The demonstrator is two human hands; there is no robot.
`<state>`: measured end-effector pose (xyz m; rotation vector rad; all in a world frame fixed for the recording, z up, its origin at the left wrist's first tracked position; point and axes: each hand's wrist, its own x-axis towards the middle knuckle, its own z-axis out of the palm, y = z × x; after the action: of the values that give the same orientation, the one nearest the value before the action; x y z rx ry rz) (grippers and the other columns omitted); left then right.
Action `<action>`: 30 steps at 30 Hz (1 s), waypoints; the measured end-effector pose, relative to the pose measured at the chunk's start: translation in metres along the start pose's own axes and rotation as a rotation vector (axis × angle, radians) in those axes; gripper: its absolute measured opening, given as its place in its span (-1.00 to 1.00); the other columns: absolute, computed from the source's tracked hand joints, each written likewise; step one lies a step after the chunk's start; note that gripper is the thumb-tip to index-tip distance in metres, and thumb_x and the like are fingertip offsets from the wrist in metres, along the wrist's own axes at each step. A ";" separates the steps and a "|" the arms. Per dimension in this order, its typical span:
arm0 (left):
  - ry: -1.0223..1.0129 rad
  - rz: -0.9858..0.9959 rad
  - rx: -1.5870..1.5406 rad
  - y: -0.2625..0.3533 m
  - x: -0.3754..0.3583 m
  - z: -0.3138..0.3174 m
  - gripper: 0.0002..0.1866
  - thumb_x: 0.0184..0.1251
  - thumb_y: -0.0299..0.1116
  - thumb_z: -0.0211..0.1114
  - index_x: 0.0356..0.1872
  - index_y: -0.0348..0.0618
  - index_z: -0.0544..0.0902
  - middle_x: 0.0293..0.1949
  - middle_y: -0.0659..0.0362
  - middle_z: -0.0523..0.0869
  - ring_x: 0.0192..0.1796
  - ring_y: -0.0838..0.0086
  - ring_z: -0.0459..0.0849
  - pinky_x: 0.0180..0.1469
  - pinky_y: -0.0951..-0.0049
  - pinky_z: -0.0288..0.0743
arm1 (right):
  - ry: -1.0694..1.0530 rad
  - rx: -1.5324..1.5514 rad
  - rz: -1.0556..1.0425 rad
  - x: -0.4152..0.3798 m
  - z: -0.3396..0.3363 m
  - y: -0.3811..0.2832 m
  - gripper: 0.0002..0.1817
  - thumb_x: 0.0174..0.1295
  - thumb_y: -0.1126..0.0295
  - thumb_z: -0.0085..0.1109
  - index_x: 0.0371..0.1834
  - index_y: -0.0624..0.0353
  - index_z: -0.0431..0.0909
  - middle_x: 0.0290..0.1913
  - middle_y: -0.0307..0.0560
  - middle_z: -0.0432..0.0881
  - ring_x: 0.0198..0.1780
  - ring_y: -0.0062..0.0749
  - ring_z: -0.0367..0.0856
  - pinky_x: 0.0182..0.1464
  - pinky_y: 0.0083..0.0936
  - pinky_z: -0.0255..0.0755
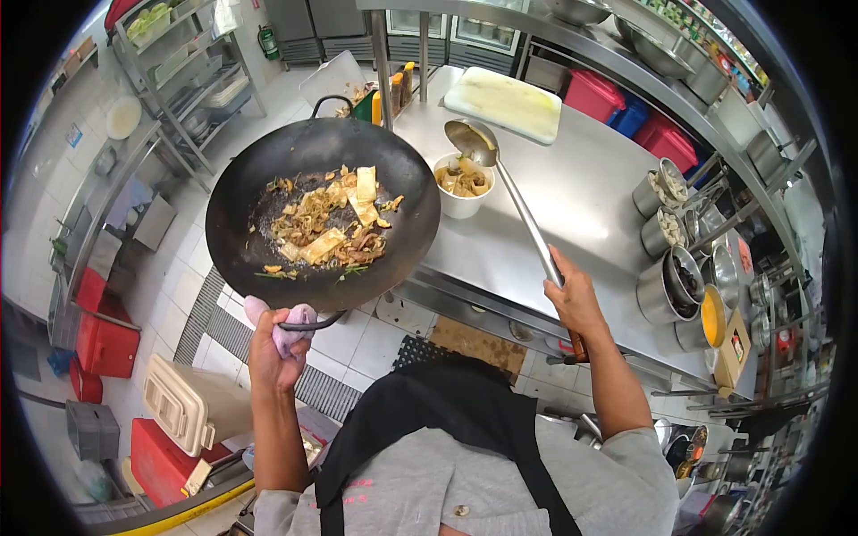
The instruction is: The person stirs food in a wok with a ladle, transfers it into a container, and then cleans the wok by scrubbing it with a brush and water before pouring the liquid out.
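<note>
Comm. kitchen. Signs: lg. blk. wok (295, 147), s/s worktop (576, 201) w/ cutting board (503, 104), metal pots (657, 295). Also glass-door fridges (483, 34), flr. drain grating (198, 314).

Left hand (277, 347) grips a wok (234, 205), right hand (576, 304) a ladle (525, 213).

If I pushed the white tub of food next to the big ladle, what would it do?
The white tub would probably slide, since the metal counter looks smooth and shiny. It may feel heavier than an empty one, because food shows near its rim. A hard shove might spill some, as its top is open.
</note>
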<state>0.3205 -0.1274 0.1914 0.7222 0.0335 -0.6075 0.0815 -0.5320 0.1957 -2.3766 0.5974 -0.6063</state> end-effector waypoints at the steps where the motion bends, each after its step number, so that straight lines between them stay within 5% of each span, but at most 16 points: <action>1: -0.005 -0.002 0.007 0.004 0.004 0.002 -0.93 0.31 -0.42 0.21 -0.33 -0.18 0.53 -0.43 0.12 0.64 -0.48 0.48 0.58 -0.67 0.60 0.30 | -0.021 0.021 0.030 0.002 0.000 -0.006 -0.35 0.18 0.51 0.12 0.42 0.33 0.32 0.14 0.35 0.57 0.09 0.08 0.61 0.18 -0.35 0.43; 8: -0.007 0.061 -0.001 -0.026 -0.037 -0.040 -0.94 0.31 -0.45 0.20 -0.35 -0.14 0.51 -0.43 0.16 0.62 -0.49 0.50 0.56 -0.67 0.59 0.27 | -0.008 -0.270 -0.108 -0.065 0.029 0.017 -0.26 0.19 0.56 0.10 0.52 0.17 0.19 -0.12 0.22 0.53 -0.08 0.14 0.55 0.01 -0.12 0.46; 20: -0.007 0.073 -0.034 -0.029 -0.018 -0.022 -0.96 0.32 -0.45 0.20 -0.33 -0.14 0.53 -0.43 0.16 0.64 -0.49 0.51 0.57 -0.67 0.60 0.26 | 0.030 -0.369 -0.046 -0.013 0.033 0.027 -0.18 0.13 0.62 0.07 0.53 -0.13 0.20 0.01 0.09 0.49 -0.05 0.07 0.57 0.02 -0.12 0.49; 30: 0.020 0.076 -0.077 -0.035 -0.034 -0.031 -0.90 0.30 -0.46 0.22 -0.41 -0.11 0.49 -0.48 0.19 0.58 -0.53 0.51 0.53 -0.69 0.61 0.24 | 0.045 -0.306 -0.024 -0.009 0.080 0.036 -0.17 0.10 0.68 0.03 0.53 -0.04 0.17 0.12 0.08 0.48 -0.01 0.10 0.57 0.02 -0.13 0.48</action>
<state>0.2786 -0.1113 0.1546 0.6525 0.0477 -0.5236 0.1086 -0.5171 0.1127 -2.6634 0.7262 -0.6176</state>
